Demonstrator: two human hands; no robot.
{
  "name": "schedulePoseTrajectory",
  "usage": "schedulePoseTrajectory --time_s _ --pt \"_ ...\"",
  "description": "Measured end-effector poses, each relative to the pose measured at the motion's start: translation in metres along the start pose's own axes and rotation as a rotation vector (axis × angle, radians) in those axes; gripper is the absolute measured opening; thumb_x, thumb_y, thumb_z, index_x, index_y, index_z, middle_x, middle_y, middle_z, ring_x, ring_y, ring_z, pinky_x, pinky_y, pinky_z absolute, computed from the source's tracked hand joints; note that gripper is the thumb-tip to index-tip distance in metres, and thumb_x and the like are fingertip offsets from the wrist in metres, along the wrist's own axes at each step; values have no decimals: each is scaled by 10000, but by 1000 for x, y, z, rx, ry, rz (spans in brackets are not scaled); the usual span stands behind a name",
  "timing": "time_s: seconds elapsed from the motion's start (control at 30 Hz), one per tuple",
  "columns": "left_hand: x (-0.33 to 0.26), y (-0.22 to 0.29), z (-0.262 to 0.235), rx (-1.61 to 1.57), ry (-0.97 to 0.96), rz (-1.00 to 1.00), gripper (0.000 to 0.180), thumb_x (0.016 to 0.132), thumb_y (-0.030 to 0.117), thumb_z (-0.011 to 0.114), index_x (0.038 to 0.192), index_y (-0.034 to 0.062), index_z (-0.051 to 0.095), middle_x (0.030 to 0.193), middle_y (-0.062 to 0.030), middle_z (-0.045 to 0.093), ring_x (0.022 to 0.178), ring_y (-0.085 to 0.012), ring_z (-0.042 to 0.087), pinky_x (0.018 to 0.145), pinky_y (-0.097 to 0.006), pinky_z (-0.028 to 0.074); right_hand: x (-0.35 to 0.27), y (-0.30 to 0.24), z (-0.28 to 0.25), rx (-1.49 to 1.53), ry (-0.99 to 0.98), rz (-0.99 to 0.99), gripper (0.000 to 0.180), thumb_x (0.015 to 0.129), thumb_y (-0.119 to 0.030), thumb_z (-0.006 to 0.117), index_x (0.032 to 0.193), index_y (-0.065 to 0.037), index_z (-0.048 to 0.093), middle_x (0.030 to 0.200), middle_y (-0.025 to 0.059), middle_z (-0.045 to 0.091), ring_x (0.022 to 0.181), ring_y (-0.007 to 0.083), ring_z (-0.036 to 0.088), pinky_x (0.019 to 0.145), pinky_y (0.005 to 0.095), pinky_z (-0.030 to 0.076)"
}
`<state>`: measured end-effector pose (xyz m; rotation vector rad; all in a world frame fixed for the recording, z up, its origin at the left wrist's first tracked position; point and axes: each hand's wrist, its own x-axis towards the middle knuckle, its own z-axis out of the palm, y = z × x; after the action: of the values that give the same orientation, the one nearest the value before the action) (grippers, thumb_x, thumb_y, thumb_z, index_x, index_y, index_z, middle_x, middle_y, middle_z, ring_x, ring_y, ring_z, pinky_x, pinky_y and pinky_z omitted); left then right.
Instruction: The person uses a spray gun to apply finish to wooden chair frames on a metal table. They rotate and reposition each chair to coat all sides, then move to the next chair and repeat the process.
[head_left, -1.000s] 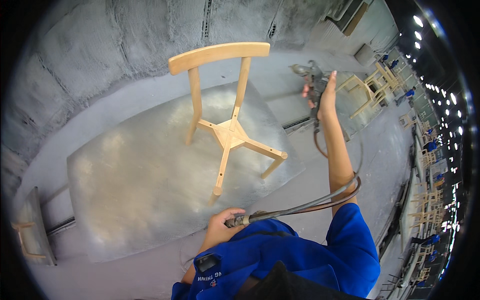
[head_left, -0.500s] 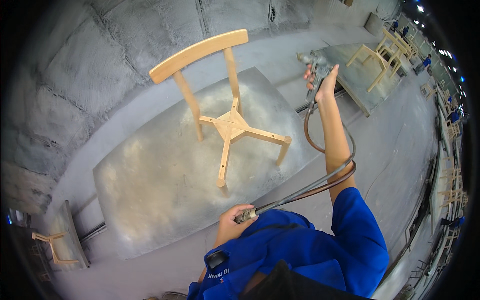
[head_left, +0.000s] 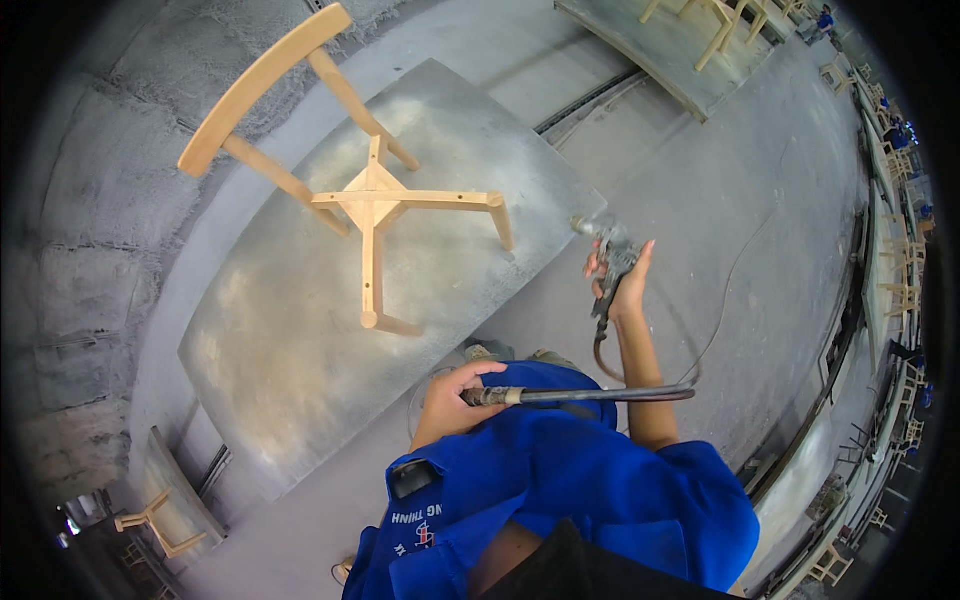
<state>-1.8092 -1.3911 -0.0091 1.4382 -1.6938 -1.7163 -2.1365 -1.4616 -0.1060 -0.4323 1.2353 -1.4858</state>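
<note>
A pale wooden chair frame (head_left: pixel 371 235) without a seat stands on a grey, stained platform (head_left: pixel 262 385), its curved backrest at the far left. Off the platform's right edge, my right hand (head_left: pixel 632 288) is closed around a metal spray gun (head_left: pixel 616 252) whose nozzle points left toward the chair. A hose runs from the gun's lower end and loops past my right forearm. Close to my body, my left hand (head_left: pixel 450 398) grips the dark hose (head_left: pixel 610 395) at its metal fitting (head_left: pixel 492 396). No spray shows clearly.
Another platform (head_left: pixel 672 72) with wooden chair frames lies at the far right. A small wooden frame (head_left: pixel 160 524) sits at the lower left beside a grey board. A grey textured wall (head_left: pixel 105 200) rises on the left. Along the right rim run more chairs and distant workers.
The spray gun in my right hand has come down and closer to my body. My view has shifted, so the chair appears farther left and higher. My left hand keeps hold of the hose.
</note>
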Motion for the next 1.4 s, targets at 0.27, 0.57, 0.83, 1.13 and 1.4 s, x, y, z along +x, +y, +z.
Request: schedulePoseTrajectory --time_s 0.27,0.57,0.83,1.13,1.4 --pt "-2 11 54 -135 30 -90 504 731 19 857 1205 65 692 730 46 650 674 -30 522 654 -213 411 -6 74 -97 10 360 415 893 910 -846 221 1011 -51 617 640 13 529 539 139 531 416 255 311" --pt "-47 3 119 -7 184 -109 506 724 25 863 1200 68 696 616 86 484 597 -16 422 572 -217 319 0 83 -34 -229 -96 -158 493 1060 -440 405 855 -53 630 673 18 567 581 76 482 474 250 336" --pt "-87 -8 153 -69 478 -196 460 755 1 849 1186 47 694 664 81 537 629 -13 477 603 -201 378 3 96 28 -231 -696 156 701 1036 -612 300 872 -21 640 688 54 617 554 127 586 384 238 351" --pt "-125 -41 154 -39 615 -325 442 753 51 856 1170 71 711 738 0 655 688 -43 560 639 -220 445 -13 238 17 -217 -367 627 734 970 -724 330 881 -66 643 601 44 597 491 141 582 353 259 314" --pt "-186 -89 87 75 526 -354 427 783 37 822 1191 34 698 817 -21 694 751 -65 596 700 -234 480 -52 326 3 -777 -297 450 674 917 -699 539 912 -36 662 629 79 623 576 200 631 518 351 478"
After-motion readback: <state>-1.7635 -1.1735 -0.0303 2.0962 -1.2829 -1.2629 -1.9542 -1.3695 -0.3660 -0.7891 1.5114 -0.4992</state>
